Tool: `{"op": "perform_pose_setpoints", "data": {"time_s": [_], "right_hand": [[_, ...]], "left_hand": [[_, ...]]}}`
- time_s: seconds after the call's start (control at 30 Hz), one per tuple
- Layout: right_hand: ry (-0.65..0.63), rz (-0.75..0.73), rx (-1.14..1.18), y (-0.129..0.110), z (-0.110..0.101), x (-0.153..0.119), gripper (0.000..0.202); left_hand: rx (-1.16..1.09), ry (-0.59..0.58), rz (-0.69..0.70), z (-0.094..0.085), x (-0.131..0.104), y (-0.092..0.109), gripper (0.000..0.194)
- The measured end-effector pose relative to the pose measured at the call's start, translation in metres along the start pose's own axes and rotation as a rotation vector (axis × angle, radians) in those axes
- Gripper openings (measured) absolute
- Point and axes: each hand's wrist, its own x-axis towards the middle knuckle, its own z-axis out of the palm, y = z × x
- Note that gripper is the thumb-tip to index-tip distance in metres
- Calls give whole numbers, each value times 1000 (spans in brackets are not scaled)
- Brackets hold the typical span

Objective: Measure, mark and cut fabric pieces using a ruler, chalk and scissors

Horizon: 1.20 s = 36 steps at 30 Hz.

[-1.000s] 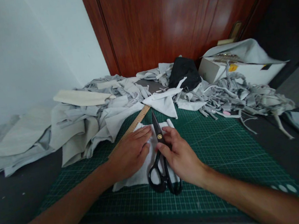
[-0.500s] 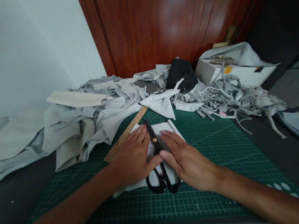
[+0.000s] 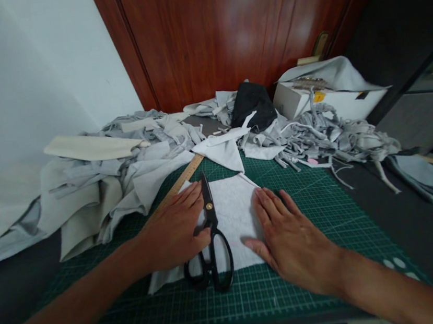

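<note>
A white cloth piece (image 3: 233, 217) lies on the green cutting mat (image 3: 303, 198). Black scissors (image 3: 210, 220) rest on the cloth, blades closed and pointing away, handles toward me. My left hand (image 3: 177, 227) lies flat on the cloth's left part, its thumb against the scissors. Spread over the right edge of the cloth is my right hand (image 3: 288, 229), fingers apart and holding nothing. A wooden ruler (image 3: 186, 175) runs diagonally, partly hidden by my left hand and the cloth.
Heaps of grey and cream fabric (image 3: 122, 168) lie at the left. Behind are a white scrap (image 3: 225, 150), a black cloth (image 3: 254, 106) and a white box (image 3: 335, 100). Tangled grey strips (image 3: 327, 135) lie at the right. A wooden door (image 3: 224, 29) stands behind.
My right hand has slid right, away from the scissors, to the cloth's right edge. The scissors sit further left, by my left hand, and more cloth shows. The view has shifted slightly.
</note>
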Motion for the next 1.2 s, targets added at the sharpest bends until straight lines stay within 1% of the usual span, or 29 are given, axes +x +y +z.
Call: {"op": "perform_pose_setpoints", "data": {"time_s": [0.17, 0.3, 0.4, 0.47, 0.5, 0.57, 0.67, 0.7, 0.73, 0.77, 0.83, 0.9, 0.97, 1.0, 1.03, 1.13, 1.2], "right_hand": [[5, 3, -32, -16, -1, -13, 75], [-32, -19, -40, -13, -12, -10, 71], [-60, -16, -36, -7, -22, -5, 65], [-66, -25, -38, -3, -28, -2, 62], [-74, -34, -45, -1, -30, -1, 61], [-98, -50, -71, 0, -33, -1, 57], [-143, -62, -94, 1, -37, 1, 55], [-156, -69, -92, 2, -38, 3, 55], [-174, -76, -81, 4, -40, 4, 55], [-199, -86, -57, 8, -42, 7, 53], [-267, -100, 30, 17, -47, 13, 44], [-343, -91, 146, 30, -52, 20, 30], [-382, -69, 251, 42, -55, 26, 25], [-386, -59, 293, 47, -55, 28, 28], [-383, -56, 325, 51, -55, 29, 35], [-362, -67, 367, 59, -53, 28, 62], [-371, -72, 361, 63, -54, 26, 78]], "left_hand": [[-40, -59, 28, -9, 6, -3, 80], [-66, -54, 55, -8, 9, -8, 81], [-135, -34, -17, -10, 9, -12, 87], [-194, -22, -62, -15, 7, -11, 91], [-216, -15, -53, -18, 5, -8, 88], [-237, 11, 32, -24, -1, 3, 77], [-252, 61, 204, -24, -8, 31, 56], [-264, 51, 265, -22, -9, 42, 48], [-263, 35, 297, -19, -8, 51, 37], [-254, 20, 303, -15, -5, 59, 28], [-205, 14, 281, -7, 5, 70, 20], [-173, 28, 230, -1, 20, 74, 17], [-181, 64, 215, 1, 34, 74, 10], [-199, 87, 220, 2, 41, 74, 7], [-219, 109, 229, 2, 46, 73, 9], [-263, 136, 242, 6, 54, 73, 29], [-271, 132, 244, 10, 54, 73, 51]]}}
